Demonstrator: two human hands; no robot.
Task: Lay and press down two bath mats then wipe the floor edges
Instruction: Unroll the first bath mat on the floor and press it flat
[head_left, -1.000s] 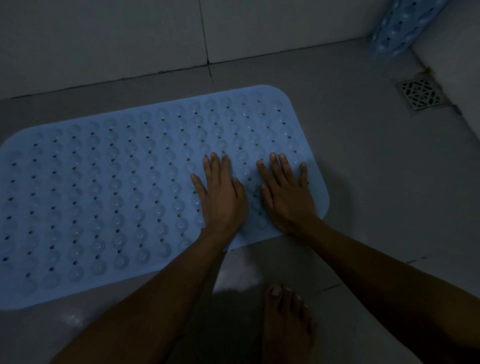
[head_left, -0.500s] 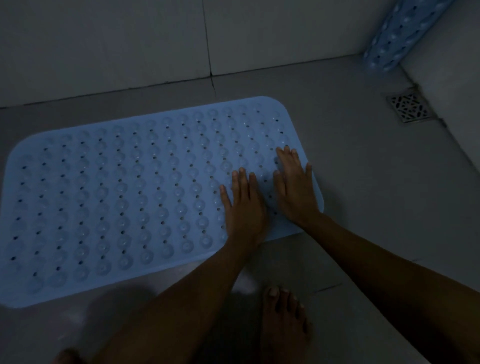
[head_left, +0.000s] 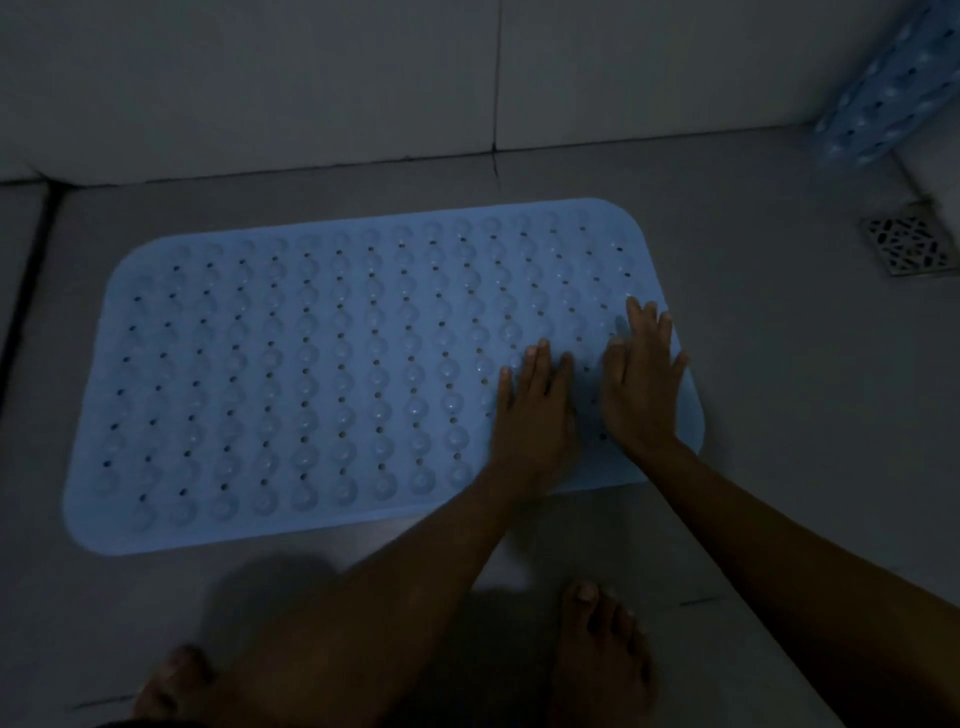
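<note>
Both hands (head_left: 587, 400) flat on blue bath mat (head_left: 322, 374), right end

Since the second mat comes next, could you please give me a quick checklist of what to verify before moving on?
1. Blue mat lies flat on the floor: ok.
2. Left hand and right hand press flat on its right end: ok.
3. Suction cups holding: cannot tell.
4. Rolled second mat stands in the corner, not yet laid: not ok.
5. Floor drain uncovered: ok.
6. Floor edges wiped: cannot tell.
</note>
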